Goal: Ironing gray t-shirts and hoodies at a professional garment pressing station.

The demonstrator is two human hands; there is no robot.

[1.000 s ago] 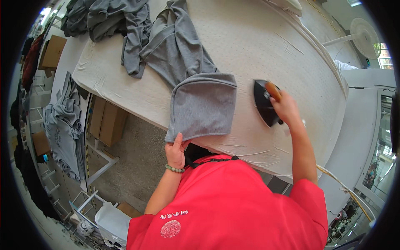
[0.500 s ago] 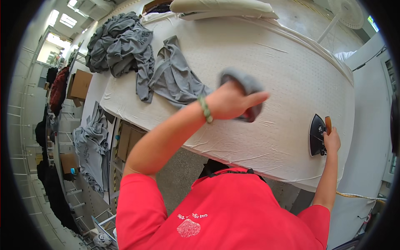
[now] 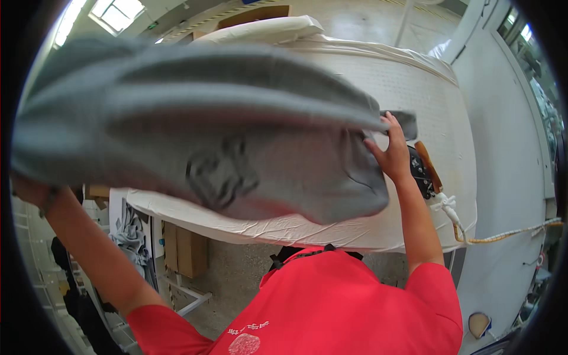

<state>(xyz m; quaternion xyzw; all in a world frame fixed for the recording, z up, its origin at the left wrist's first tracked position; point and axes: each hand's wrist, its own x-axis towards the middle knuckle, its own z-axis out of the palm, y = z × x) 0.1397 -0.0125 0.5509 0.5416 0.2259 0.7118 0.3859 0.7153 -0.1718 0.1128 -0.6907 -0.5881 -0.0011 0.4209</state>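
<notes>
A grey garment [image 3: 296,160] with a dark print is stretched through the air above the table, blurred by motion and filling much of the left and middle. At its far left lower edge, my left hand [image 3: 28,190] is closed on the cloth, its fingers mostly hidden by the fabric. Its right end is pinched between the thumb and fingers of my right hand [image 3: 391,149]. A small grey flap [image 3: 404,124] shows just beyond that hand. Close to my right wrist, an iron [image 3: 420,173] with a wooden handle rests on the table, untouched.
The padded white table [image 3: 441,118] extends beneath the garment. From the iron, a cord [image 3: 503,235] runs off to the right. More grey clothes [image 3: 130,236] hang low at the left, near a cardboard box [image 3: 192,251] under the table. A rolled white cloth [image 3: 260,31] lies at the back.
My right hand has let go of the iron and taken hold of the garment. My left hand has swung far left, and the garment is now lifted and spread. The view has shifted.
</notes>
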